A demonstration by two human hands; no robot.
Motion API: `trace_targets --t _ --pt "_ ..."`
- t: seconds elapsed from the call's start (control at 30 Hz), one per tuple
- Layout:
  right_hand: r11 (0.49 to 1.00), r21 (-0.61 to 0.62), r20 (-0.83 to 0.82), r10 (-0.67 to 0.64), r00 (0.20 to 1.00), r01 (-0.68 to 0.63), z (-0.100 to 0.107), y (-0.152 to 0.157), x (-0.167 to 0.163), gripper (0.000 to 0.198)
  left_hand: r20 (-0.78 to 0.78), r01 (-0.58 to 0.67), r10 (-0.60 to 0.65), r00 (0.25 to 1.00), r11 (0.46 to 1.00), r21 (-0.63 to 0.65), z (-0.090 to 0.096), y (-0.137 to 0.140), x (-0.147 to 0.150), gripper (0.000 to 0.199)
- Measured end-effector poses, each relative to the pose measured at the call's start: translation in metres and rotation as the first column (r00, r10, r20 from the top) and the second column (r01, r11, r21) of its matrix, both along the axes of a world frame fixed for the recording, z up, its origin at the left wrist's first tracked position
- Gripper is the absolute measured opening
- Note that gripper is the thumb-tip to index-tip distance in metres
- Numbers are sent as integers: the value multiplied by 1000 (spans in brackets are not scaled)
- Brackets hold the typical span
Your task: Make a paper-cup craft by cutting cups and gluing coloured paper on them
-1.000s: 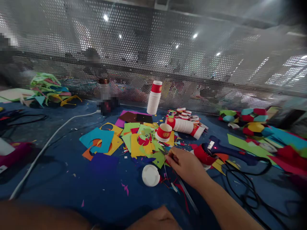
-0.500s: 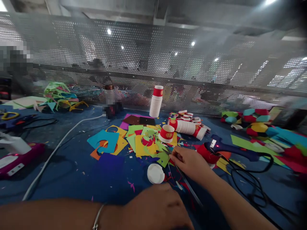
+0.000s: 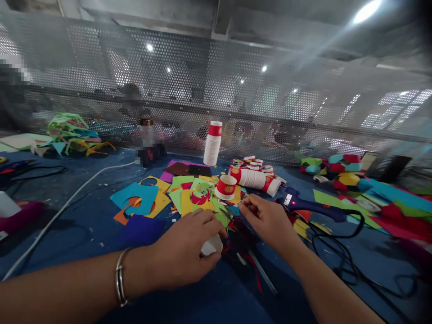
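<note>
My left hand (image 3: 192, 247) curves over a white round piece (image 3: 212, 246), like the base of a paper cup, with thumb and fingers at its edges. My right hand (image 3: 265, 220) is closed in a pinch near the coloured paper scraps; what its fingertips hold, if anything, cannot be made out. Between the hands lie dark scissors-like blades (image 3: 231, 213), partly hidden, and a translucent stick (image 3: 265, 272) with a red strip beside it. A red and white paper cup (image 3: 226, 187) stands just beyond. Right of my right hand rests a blue glue gun (image 3: 313, 209) with a red light.
Cut sheets of coloured paper (image 3: 135, 198) spread over the blue table. A tall cup stack (image 3: 212, 144) stands behind; another stack (image 3: 253, 178) lies sideways. A black cord (image 3: 357, 270) coils at right, a white cable (image 3: 77, 198) crosses at left. A perforated metal screen (image 3: 189, 85) closes the back.
My left hand has moved forward from the near edge to the white round piece. My right hand stays near the scraps, its fingers still pinched. The view has shifted slightly right.
</note>
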State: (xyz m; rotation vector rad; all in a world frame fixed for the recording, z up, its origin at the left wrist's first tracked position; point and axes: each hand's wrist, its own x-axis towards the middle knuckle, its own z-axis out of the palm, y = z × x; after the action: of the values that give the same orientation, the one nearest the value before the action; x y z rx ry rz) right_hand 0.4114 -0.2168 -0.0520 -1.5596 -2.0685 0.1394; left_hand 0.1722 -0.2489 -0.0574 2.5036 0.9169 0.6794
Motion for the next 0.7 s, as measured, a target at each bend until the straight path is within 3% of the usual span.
trace_targets --t 0.13,0.2,0.27,0.37,0.47,0.7 --pt "1000 -18 -2 23 1000 -23 1 -1 0 28 32 -158 156 987 986 47 19 31 -20 21" --pt "999 -29 10 31 999 -31 1 -1 0 28 -94 -188 199 975 975 116 30 51 -39 16" --pt "998 -43 23 40 999 -39 0 0 0 27 -328 -196 225 918 973 119 42 65 -61 17" --pt "996 -64 31 58 998 -56 -2 1 1 26 -574 -161 137 807 987 10 55 74 -89 17" --pt "995 -76 25 68 997 -66 -4 4 2 28 -656 -113 4 755 986 -123 62 71 -99 23" --pt "992 -97 -2 77 997 -77 -5 5 3 31 -793 -255 41 608 956 -145 62 63 -82 34"
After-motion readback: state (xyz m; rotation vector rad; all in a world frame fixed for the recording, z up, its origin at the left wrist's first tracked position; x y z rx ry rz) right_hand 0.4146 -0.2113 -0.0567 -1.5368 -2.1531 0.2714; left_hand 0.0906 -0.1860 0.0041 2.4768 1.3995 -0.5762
